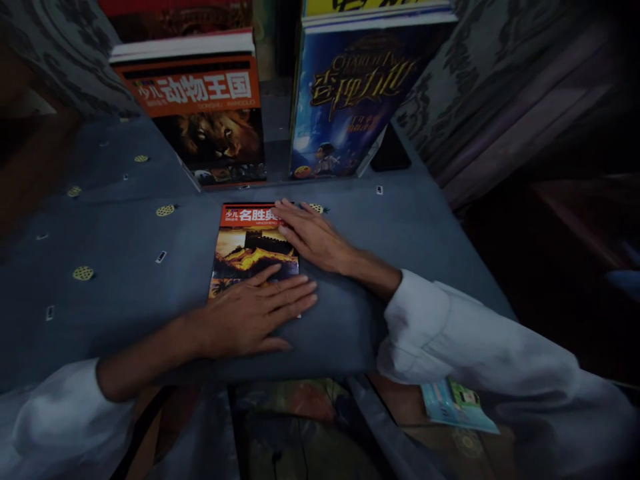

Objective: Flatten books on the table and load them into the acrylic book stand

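A book with a red title band and a golden picture of a wall [245, 250] lies flat on the table, front cover up. Across its lower edge rests my left hand [257, 310], palm down, its fingers stretched to the right. My right hand [313, 233] lies on the upper right corner, with the fingers extended and pointing left. Both hands are open and only touch the cover. They hide the right part of the title and the book's bottom edge.
Behind the book stand a stack with a lion-cover book [210, 127] at left and a blue-cover book [345, 100] at right. A dark phone-like object [393, 150] sits beside the blue one. The grey-blue tablecloth [125, 227] has pineapple prints. A light-blue packet [457, 407] lies below the table edge.
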Demonstrator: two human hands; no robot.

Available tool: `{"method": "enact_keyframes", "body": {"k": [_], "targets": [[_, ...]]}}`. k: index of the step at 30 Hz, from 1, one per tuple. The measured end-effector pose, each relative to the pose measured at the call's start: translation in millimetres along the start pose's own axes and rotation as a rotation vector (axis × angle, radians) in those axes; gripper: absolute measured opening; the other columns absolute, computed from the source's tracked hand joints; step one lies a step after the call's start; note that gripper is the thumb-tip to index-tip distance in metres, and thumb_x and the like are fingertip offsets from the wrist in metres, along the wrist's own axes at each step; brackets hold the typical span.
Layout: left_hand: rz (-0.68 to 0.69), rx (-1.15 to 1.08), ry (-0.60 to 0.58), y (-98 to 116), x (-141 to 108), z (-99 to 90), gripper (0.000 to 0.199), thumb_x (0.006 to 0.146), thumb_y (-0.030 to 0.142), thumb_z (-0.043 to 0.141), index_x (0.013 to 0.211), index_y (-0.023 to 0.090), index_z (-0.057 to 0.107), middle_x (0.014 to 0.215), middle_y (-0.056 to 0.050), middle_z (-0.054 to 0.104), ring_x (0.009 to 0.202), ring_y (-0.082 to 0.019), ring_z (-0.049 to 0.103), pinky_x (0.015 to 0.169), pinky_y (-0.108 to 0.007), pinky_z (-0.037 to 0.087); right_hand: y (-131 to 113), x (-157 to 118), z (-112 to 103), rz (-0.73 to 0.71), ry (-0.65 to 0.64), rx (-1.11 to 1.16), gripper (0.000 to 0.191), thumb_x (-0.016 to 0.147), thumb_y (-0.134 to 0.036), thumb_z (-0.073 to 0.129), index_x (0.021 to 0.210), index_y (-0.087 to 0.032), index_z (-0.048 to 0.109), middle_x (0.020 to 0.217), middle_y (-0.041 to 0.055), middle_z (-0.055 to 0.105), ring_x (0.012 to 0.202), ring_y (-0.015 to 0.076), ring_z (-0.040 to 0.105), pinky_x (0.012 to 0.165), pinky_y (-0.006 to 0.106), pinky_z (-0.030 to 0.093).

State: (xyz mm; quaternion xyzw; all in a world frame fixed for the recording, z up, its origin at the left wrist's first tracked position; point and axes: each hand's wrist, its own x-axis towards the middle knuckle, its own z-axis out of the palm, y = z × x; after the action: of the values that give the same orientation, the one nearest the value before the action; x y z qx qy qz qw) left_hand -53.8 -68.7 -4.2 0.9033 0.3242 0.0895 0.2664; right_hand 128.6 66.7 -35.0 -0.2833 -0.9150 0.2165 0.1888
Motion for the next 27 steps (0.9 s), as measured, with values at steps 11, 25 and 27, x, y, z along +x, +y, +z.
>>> {"method": "enact_keyframes", "body": {"k": [11, 25, 27], "targets": [[-0.009, -0.227, 0.167, 6, -8, -9.4, 0.040, 0.098, 0.030, 0.057, 0.138, 0.030, 0.061, 0.143, -0.005, 0.062, 0.138, -0.024, 0.054, 0.125, -0.049, 0.026, -16, -6, 0, 0.024, -0.013, -0.062, 0.048, 0.104, -0.025, 0.037, 0.148, -0.008, 0.046, 0.158, 0.0203, 0.042, 0.153, 0.0276, 0.031, 0.124, 0.057, 0.026], [-0.578, 0.158, 0.681, -68, -29, -3.1, 0.058, 0.098, 0.047, 0.047, 0.144, 0.013, 0.044, 0.150, -0.022, 0.048, 0.148, -0.036, 0.035, 0.119, -0.059, 0.028, -70, -62, 0, 0.083, -0.106, -0.141, 0.076, 0.091, -0.056, 0.064, 0.148, -0.008, 0.047, 0.163, 0.0294, 0.026, 0.153, 0.0408, 0.021, 0.121, 0.063, 0.027], [-0.545, 0.023, 0.734, -67, -27, -2.5, 0.060, 0.096, 0.049, 0.049, 0.144, 0.014, 0.045, 0.150, -0.021, 0.050, 0.148, -0.036, 0.035, 0.120, -0.059, 0.026, -69, -62, 0, 0.080, -0.116, -0.132, 0.075, 0.092, -0.052, 0.065, 0.149, -0.008, 0.046, 0.163, 0.0297, 0.025, 0.154, 0.0400, 0.020, 0.121, 0.062, 0.028]]}}
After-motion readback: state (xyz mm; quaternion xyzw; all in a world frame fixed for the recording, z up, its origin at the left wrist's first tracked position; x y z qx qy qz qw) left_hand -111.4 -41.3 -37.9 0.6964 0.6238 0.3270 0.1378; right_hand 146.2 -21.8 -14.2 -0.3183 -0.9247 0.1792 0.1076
